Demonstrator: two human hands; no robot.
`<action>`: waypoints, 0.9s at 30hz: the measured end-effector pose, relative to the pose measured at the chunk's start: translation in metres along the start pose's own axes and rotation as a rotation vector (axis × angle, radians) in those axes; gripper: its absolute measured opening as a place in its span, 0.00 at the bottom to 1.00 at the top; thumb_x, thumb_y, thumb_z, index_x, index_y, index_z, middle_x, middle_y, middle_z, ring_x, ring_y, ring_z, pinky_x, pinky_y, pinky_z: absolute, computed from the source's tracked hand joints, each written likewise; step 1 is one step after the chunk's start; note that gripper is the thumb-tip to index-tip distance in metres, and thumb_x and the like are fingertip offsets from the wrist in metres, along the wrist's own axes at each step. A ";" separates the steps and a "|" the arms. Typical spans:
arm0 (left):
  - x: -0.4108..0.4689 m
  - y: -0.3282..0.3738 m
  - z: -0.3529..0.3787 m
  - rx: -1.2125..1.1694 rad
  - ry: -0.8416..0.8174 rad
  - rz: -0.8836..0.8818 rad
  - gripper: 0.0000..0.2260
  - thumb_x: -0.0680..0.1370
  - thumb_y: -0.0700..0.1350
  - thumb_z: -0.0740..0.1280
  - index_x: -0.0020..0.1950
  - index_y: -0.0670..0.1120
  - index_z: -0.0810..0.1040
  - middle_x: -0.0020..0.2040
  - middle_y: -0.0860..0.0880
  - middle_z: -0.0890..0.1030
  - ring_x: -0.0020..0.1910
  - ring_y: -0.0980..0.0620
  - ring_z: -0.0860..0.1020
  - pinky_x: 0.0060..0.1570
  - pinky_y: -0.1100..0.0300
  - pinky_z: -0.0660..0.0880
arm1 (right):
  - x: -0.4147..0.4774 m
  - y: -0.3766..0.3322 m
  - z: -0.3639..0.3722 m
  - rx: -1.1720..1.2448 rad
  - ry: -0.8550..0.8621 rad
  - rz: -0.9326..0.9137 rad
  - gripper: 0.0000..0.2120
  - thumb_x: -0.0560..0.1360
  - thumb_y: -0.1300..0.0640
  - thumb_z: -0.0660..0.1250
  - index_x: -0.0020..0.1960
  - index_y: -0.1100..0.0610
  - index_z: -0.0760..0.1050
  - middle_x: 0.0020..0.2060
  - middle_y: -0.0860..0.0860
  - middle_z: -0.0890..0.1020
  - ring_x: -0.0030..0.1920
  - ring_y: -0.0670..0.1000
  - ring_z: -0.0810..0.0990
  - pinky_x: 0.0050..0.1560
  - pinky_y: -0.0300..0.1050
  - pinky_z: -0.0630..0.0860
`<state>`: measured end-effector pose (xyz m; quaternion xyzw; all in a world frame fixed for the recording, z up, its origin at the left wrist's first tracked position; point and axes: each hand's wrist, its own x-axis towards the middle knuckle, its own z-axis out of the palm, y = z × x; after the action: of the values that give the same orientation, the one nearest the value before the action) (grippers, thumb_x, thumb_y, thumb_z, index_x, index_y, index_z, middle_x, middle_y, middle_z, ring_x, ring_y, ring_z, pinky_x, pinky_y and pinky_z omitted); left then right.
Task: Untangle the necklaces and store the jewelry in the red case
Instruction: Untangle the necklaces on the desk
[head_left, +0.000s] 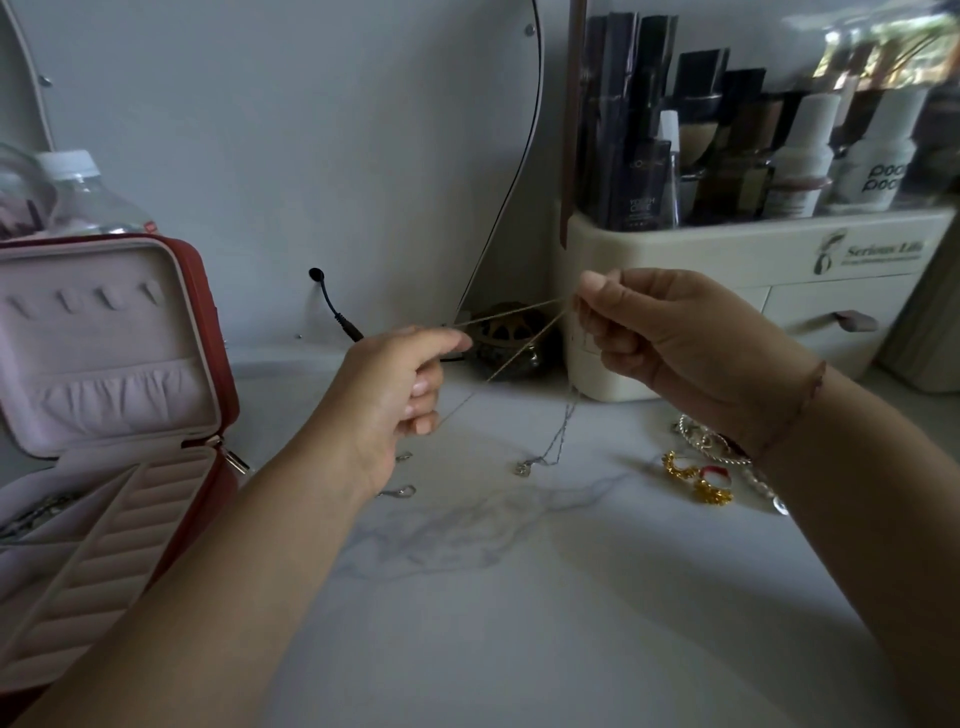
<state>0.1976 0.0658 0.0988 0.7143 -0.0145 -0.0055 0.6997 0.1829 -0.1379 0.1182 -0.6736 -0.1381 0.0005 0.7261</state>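
Thin gold chain (511, 310) taut between pinching left hand (400, 387) and right hand (670, 338), silver strands (558, 439) dangling.

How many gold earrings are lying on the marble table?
2. One gold earring lies by the right wrist, the other gold earring just nearer the camera. The right arm may hide more.

Setting: home dressing or vanity corner. Evidence: white marble-patterned desk (519, 597) against a plain wall; cream cosmetics organiser (727, 244) with drawers, packed with skincare bottles (800, 156) and boxed products; curved edge of a mirror (524, 130) behind; open red jewelry case (208, 332) with pink lining at left; gold earrings (696, 480) and a pearl strand (711, 447) loose on the desk; water bottle (88, 192) behind the case.
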 end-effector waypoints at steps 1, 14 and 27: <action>0.000 -0.001 0.001 0.057 0.003 -0.001 0.05 0.77 0.43 0.65 0.44 0.43 0.79 0.22 0.54 0.61 0.19 0.57 0.57 0.21 0.66 0.57 | 0.000 -0.001 0.000 0.032 -0.010 -0.006 0.08 0.69 0.55 0.66 0.41 0.60 0.76 0.31 0.51 0.72 0.29 0.43 0.65 0.29 0.31 0.65; -0.009 -0.006 0.013 0.302 -0.032 0.056 0.13 0.73 0.34 0.64 0.41 0.51 0.83 0.41 0.55 0.82 0.45 0.57 0.75 0.46 0.62 0.68 | -0.002 -0.001 0.003 -0.109 -0.102 -0.199 0.08 0.76 0.64 0.64 0.51 0.56 0.79 0.34 0.46 0.77 0.36 0.42 0.72 0.40 0.34 0.68; -0.017 -0.001 0.019 -0.137 -0.409 0.074 0.11 0.66 0.49 0.69 0.45 0.47 0.82 0.42 0.48 0.85 0.44 0.52 0.83 0.48 0.62 0.78 | -0.004 -0.001 0.010 -0.142 -0.157 -0.152 0.08 0.70 0.61 0.65 0.48 0.58 0.79 0.48 0.64 0.81 0.48 0.61 0.78 0.57 0.52 0.75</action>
<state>0.1801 0.0471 0.0968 0.6480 -0.1819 -0.1258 0.7289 0.1765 -0.1286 0.1186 -0.7088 -0.2448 -0.0118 0.6615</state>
